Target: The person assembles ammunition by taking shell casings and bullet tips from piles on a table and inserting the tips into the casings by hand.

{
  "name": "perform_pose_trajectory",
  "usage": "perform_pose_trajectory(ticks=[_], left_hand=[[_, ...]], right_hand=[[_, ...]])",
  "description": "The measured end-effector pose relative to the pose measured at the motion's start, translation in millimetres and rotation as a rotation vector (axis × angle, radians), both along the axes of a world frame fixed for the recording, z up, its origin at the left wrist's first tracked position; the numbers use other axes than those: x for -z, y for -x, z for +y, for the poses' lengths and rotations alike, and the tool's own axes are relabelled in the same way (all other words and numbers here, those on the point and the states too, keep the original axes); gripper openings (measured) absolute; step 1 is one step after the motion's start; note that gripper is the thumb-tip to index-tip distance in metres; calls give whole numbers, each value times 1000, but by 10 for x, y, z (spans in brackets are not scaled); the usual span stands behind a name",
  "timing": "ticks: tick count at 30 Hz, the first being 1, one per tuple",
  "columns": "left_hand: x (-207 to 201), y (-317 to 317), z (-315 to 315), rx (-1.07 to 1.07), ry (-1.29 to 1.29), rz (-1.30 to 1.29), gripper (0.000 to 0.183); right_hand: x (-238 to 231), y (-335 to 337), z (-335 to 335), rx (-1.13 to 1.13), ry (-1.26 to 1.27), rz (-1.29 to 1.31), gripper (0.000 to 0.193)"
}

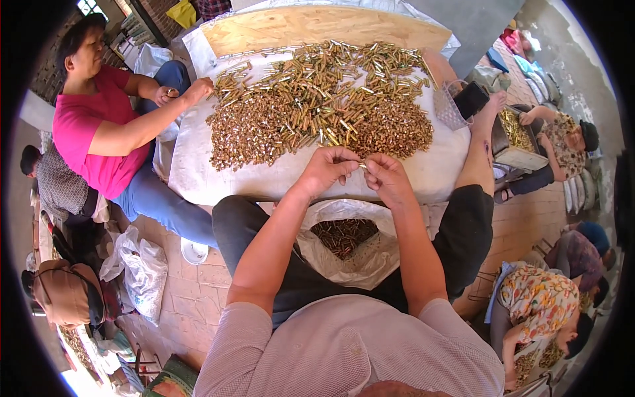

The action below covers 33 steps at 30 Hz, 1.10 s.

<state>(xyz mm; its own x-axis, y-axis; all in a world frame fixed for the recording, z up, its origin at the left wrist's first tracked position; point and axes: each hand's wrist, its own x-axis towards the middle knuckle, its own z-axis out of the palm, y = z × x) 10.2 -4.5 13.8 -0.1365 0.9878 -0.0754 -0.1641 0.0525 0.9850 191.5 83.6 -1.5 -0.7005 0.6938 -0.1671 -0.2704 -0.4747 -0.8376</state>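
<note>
My left hand (328, 171) and my right hand (387, 178) meet fingertip to fingertip over the near edge of the table. Both are closed in a pinch on a small shiny metal piece (362, 166), mostly hidden by the fingers; its exact kind cannot be made out. Just beyond lies a heap of small brass-coloured metal parts (390, 129), with another such heap (245, 132) to the left. Longer brass-coloured metal cylinders (324, 86) are spread behind and between them. Below my hands, between my legs, an open white woven sack (350, 271) holds many dark, thin metal pieces (344, 237).
A wooden board (324, 30) borders the table's (195, 159) far side. At left, a co-worker in a pink shirt (89, 126) reaches into the cylinders. A clear plastic basket (450, 106) and a black phone (471, 100) are at right. A filled white sack (145, 274) stands lower left.
</note>
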Motion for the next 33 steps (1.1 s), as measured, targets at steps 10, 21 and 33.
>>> perform_pose_trajectory(ticks=[10,21,33], left_hand=[[-54,0,-12,40,1,-9,12],[82,-147,19,4,15,-264,10],[101,-189,43,-67,-34,-87,6]], right_hand=[[91,-32,8,-35,-51,8,16],[194,33,-110,72,92,121,18],[161,-8,-67,85,-28,64,18]])
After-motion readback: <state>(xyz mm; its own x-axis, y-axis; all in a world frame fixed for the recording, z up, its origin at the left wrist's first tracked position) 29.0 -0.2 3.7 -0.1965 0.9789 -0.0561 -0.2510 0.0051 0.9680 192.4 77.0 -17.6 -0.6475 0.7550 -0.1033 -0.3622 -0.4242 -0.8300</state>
